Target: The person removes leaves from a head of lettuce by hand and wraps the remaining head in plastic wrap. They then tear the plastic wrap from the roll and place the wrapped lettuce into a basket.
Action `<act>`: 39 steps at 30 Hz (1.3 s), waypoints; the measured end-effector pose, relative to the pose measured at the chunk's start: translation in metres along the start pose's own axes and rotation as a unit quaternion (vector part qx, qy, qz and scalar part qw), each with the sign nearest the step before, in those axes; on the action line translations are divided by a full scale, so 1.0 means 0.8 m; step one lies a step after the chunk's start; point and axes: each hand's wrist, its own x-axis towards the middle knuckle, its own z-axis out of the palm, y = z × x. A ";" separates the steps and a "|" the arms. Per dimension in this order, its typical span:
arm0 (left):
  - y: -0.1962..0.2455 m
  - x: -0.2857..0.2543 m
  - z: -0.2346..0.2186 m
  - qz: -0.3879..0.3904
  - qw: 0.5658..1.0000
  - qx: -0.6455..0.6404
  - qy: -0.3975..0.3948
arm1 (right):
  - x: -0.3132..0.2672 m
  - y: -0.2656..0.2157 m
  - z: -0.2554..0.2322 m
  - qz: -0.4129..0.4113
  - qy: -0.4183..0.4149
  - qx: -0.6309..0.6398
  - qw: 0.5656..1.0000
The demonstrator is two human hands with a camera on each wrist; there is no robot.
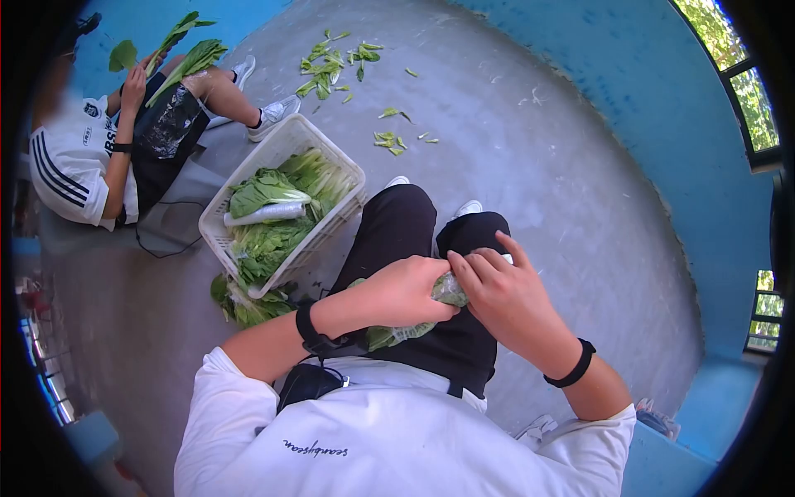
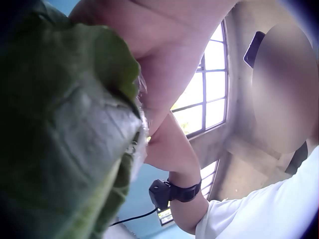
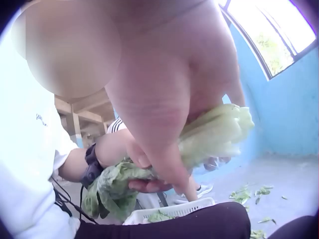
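Note:
A bunch of leafy greens (image 1: 399,334), partly covered in clear plastic film, lies across my lap. My left hand (image 1: 404,290) grips it around the middle, on the leafy side. Around the pale stem end curls my right hand (image 1: 507,291), its index finger lifted. The right wrist view shows the cut stems (image 3: 217,137) sticking out past the right thumb, with the left fingers close by under the film-covered part. Broad dark leaves (image 2: 65,119) fill the left side of the left wrist view and hide much of the left fingers.
A white plastic crate (image 1: 348,176) of greens stands at my left knee, a whitish film-like roll (image 1: 269,214) on top. More greens (image 1: 247,306) lie beside it. Trimmed leaves (image 1: 323,66) litter the floor. Another seated person (image 1: 108,157) holds greens at the left.

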 end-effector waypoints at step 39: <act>-0.027 -0.009 0.028 -0.070 0.878 -0.470 -0.062 | 0.033 0.017 0.060 0.121 0.102 0.847 0.508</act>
